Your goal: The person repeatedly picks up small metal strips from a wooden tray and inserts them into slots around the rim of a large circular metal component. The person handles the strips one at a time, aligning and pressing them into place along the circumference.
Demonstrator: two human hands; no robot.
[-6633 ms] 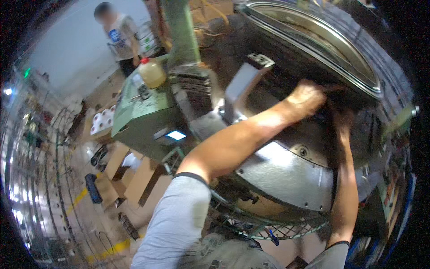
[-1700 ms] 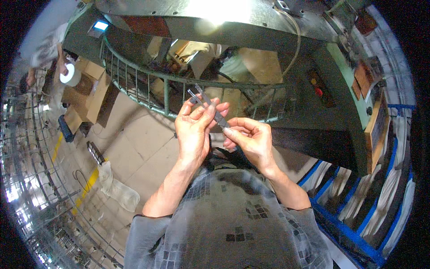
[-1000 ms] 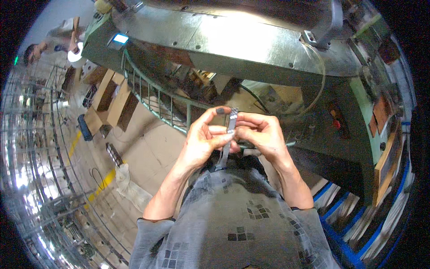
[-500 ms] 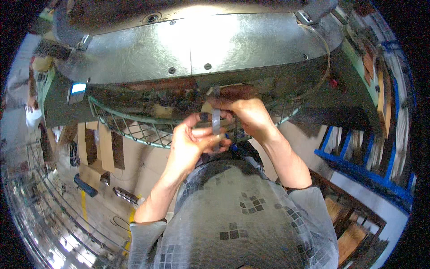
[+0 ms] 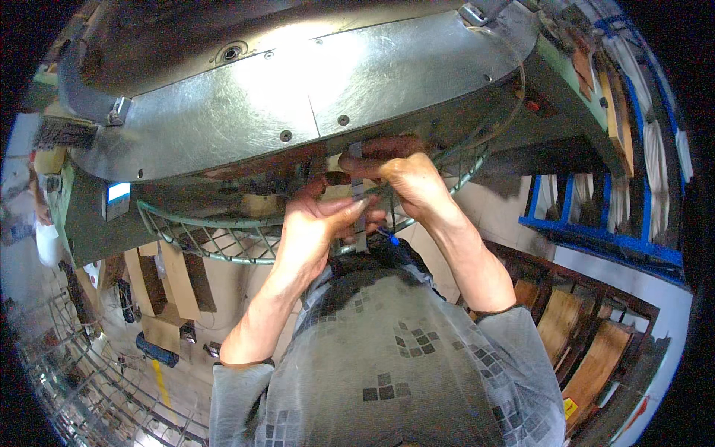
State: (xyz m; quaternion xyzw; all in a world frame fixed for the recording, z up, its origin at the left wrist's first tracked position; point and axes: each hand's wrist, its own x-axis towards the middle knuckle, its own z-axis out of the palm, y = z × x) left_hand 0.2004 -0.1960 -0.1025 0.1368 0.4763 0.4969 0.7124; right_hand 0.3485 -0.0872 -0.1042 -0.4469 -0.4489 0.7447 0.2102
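- Left hand (image 5: 307, 227) pinches the thin grey strip (image 5: 357, 188) near the metal plate's (image 5: 197, 115) front edge, apparently to steady it.
- Right hand (image 5: 412, 179) meets the strip's upper end; shadow hides whether it grips.
- The strip's lower end is hard to make out.
- Glare washes out the metal plate's middle.

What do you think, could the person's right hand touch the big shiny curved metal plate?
Probably yes: the bare right hand appears just below the silvery plate, with nothing showing between them, though it seems busy with a thin grey strip.
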